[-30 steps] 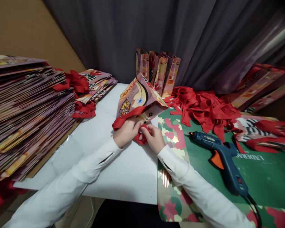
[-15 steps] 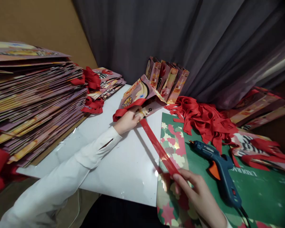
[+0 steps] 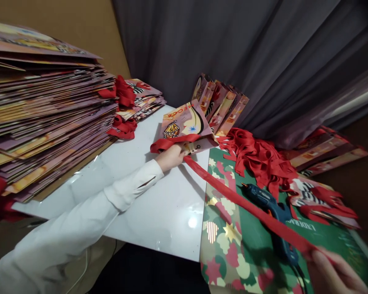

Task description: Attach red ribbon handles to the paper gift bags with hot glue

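Observation:
My left hand (image 3: pixel 171 158) pinches the open edge of a printed paper gift bag (image 3: pixel 184 119), which lies tilted on the white tabletop. A red ribbon (image 3: pixel 237 198) runs from beside those fingers, and another loop of it lies across the bag's front. At the lower right, my right hand (image 3: pixel 335 271) is closed on the ribbon's far end and holds it stretched out; it is a little blurred. The ribbon passes over a blue glue gun (image 3: pixel 260 194), hiding part of its body and its trigger.
A tall stack of flat printed bags (image 3: pixel 52 110) stands on the left, with red ribbon bunches beside it. Several upright bags (image 3: pixel 223 108) line the curtain. A heap of red ribbons (image 3: pixel 257 157) borders a green box lid (image 3: pixel 257 253), near a finished-looking bag (image 3: pixel 306 192).
My right hand has moved right and toward me, drawing the ribbon out longer over the glue gun. My left hand stays at the bag, while the view has shifted slightly.

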Action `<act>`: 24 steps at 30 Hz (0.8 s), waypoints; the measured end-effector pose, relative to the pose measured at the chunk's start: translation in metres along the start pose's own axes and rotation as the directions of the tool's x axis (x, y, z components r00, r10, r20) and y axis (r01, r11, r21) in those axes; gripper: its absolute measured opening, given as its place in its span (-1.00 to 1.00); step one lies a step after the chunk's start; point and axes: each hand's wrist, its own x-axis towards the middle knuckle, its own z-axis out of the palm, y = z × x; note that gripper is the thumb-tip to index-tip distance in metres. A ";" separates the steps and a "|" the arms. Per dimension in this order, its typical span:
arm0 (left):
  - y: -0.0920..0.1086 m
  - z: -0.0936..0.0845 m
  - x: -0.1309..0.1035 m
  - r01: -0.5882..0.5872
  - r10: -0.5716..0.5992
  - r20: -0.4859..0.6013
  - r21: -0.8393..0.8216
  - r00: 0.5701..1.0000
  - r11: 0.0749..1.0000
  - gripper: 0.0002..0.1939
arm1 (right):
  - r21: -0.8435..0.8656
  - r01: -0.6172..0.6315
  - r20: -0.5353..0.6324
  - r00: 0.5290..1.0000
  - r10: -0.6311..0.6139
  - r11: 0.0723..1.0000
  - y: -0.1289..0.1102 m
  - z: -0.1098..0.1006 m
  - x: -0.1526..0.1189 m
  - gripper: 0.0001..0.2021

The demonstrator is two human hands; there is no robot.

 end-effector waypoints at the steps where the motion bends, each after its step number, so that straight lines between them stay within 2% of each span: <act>1: 0.000 0.002 -0.001 0.007 -0.007 0.015 0.008 1.000 1.000 -0.74 | 0.072 -0.047 -0.078 0.996 0.052 0.996 -0.013 0.013 0.000 -0.84; 2: 0.000 0.003 -0.002 0.011 -0.011 0.027 0.016 1.000 1.000 -0.75 | 0.165 -0.078 -0.093 0.991 0.095 0.983 -0.027 0.028 0.000 -0.80; 4: -0.001 0.006 -0.004 0.011 -0.012 0.044 0.033 0.999 0.999 -0.74 | 0.344 -0.149 -0.010 0.987 0.162 0.927 -0.053 0.064 0.002 -0.75; 6: -0.003 0.008 -0.005 0.000 -0.003 0.055 0.052 0.998 0.999 -0.74 | 0.462 -0.182 0.165 0.979 0.117 0.868 -0.069 0.104 0.009 -0.65; 8: -0.004 0.010 -0.005 -0.019 0.015 0.062 0.072 0.998 0.997 -0.76 | 0.467 -0.262 0.431 0.902 0.042 0.845 -0.074 0.147 0.017 -0.65; 10: -0.005 0.011 -0.006 -0.045 0.039 0.069 0.091 0.997 0.995 -0.80 | 0.300 -0.291 0.690 0.724 0.005 0.909 -0.070 0.193 0.023 -0.68; 11: -0.005 0.011 -0.006 -0.058 0.051 0.070 0.101 0.996 0.993 -0.82 | 0.189 -0.232 0.759 0.650 0.008 0.954 -0.065 0.215 0.025 -0.65; 12: -0.004 0.011 -0.006 -0.072 0.065 0.069 0.110 0.995 0.991 -0.83 | 0.078 -0.129 0.802 0.597 0.014 0.989 -0.060 0.236 0.026 -0.63; 14: -0.003 0.010 -0.007 -0.103 0.096 0.061 0.128 0.994 0.986 -0.81 | 0.024 -0.055 0.821 0.570 0.012 0.998 -0.050 0.269 0.026 -0.60; 16: -0.001 0.009 -0.008 -0.139 0.132 0.060 0.140 0.989 0.980 -0.78 | 0.014 0.009 0.829 0.559 -0.016 1.000 -0.043 0.289 0.026 -0.59; 18: 0.001 0.008 -0.009 -0.179 0.169 0.077 0.147 0.983 0.973 -0.76 | 0.019 0.072 0.843 0.535 -0.055 0.997 -0.040 0.296 0.026 -0.58; 24: 0.006 0.014 -0.019 -0.213 0.192 0.109 0.233 0.975 0.949 -0.73 | 0.070 0.199 0.887 0.436 -0.152 0.977 -0.043 0.289 0.022 -0.60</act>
